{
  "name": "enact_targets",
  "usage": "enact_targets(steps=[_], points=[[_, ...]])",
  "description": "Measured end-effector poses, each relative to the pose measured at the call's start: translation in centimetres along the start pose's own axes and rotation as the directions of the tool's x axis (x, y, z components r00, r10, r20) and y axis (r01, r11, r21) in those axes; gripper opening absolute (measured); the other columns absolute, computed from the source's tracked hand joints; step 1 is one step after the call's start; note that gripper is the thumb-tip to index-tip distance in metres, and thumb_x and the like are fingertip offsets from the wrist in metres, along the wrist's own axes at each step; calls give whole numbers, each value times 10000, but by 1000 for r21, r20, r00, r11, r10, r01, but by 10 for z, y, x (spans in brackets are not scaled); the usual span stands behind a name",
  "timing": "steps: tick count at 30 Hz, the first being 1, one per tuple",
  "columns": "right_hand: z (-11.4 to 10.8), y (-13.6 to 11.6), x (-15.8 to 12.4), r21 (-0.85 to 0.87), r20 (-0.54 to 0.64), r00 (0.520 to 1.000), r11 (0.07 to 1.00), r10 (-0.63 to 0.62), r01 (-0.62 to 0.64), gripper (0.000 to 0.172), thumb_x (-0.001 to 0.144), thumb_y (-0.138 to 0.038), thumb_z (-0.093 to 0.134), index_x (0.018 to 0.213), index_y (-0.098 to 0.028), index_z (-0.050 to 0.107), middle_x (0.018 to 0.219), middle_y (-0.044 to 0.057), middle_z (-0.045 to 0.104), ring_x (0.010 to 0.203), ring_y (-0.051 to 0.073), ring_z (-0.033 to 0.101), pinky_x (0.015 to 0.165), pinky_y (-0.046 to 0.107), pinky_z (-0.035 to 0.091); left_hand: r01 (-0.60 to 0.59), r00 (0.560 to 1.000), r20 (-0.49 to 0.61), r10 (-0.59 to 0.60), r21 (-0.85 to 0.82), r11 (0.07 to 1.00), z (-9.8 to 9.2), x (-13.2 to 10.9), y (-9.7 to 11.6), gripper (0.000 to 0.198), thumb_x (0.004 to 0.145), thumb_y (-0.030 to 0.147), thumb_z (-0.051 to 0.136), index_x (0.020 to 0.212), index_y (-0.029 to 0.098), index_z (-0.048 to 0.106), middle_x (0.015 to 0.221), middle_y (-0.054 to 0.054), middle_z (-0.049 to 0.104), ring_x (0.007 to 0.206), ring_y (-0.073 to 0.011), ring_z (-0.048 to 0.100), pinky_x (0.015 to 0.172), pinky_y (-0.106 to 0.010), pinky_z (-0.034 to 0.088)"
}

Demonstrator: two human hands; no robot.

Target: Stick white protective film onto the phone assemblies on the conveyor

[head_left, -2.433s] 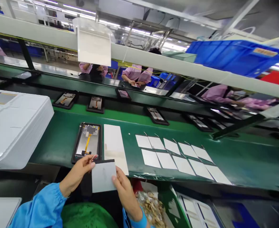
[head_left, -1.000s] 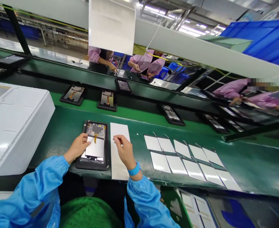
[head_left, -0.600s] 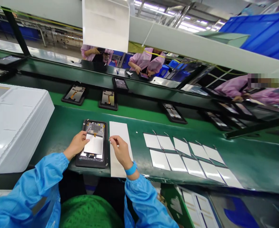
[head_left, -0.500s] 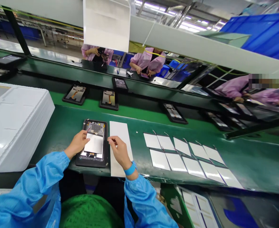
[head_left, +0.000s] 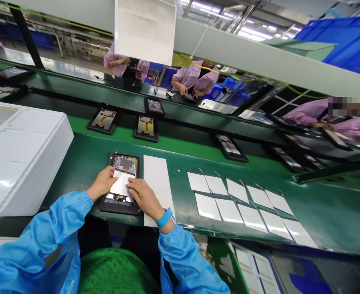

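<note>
I'm wearing a shiny light-blue work coat, and my left sleeve and right sleeve are long, loose and full of soft creases. Each one gathers into a snug elastic cuff, like my left cuff. A brighter blue wristband circles my right wrist just past that sleeve's end. My left hand and right hand are bare.

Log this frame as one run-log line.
left hand: on white sheet | right hand: on same sheet | sheet lies on: open black-framed device | beside: white strip on green belt
</note>
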State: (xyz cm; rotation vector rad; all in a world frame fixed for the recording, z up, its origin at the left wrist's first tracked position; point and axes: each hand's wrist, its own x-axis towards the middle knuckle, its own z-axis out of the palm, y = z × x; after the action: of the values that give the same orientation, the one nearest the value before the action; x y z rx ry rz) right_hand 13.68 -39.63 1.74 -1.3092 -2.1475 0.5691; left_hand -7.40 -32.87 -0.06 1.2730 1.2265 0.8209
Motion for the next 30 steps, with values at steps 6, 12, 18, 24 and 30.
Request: enact_targets(steps=[6, 12, 18, 24, 30], points=[[-1, -2, 2, -45, 19, 1000, 999, -3, 4, 252, 946, -139, 528, 1129, -192, 693, 1266, 103, 668, 1177, 237, 572, 1013, 440, 513, -102, 992, -48, 119, 266, 959, -3, 1, 3, 219, 706, 163, 650, 924, 176, 627, 835, -37, 669, 736, -181, 619, 704, -303, 473], [0, -4, 3, -91, 29, 1000, 996, -1, 3, 251, 934, -106, 532, 1121, -165, 688, 1266, 119, 664, 1166, 247, 575, 1010, 446, 516, -121, 988, -38, 153, 433, 893, -5, -4, 14, 103, 726, 156, 660, 816, 185, 620, 766, -27, 592, 711, -194, 561, 683, -306, 401], [3, -3, 3, -133, 34, 999, 991, -11, 15, 247, 946, -117, 520, 1120, -172, 686, 1278, 109, 655, 1166, 247, 562, 1013, 447, 517, -96, 994, 42, 102, 781, 617, -2, -9, 27, 69, 856, 230, 568, 909, 192, 591, 956, -58, 623, 874, -210, 605, 708, -295, 403], [3, -4, 4, -156, 40, 999, 988, -10, 16, 254, 946, -113, 511, 1120, -172, 687, 1266, 109, 658, 1153, 247, 561, 1002, 444, 527, -92, 995, 60, 77, 854, 513, 0, -12, 33, 198, 902, 248, 535, 1073, 167, 594, 1081, -91, 634, 968, -221, 634, 782, -306, 451], [13, -5, 4, -244, 36, 999, 970, -17, 25, 267, 942, -85, 486, 1129, -134, 671, 1315, 136, 627, 1193, 258, 535, 1031, 452, 507, -140, 990, 125, 63, 921, 364, -1, -12, 40, 234, 906, 309, 563, 1064, 143, 612, 1084, -116, 637, 968, -259, 653, 786, -343, 480]])
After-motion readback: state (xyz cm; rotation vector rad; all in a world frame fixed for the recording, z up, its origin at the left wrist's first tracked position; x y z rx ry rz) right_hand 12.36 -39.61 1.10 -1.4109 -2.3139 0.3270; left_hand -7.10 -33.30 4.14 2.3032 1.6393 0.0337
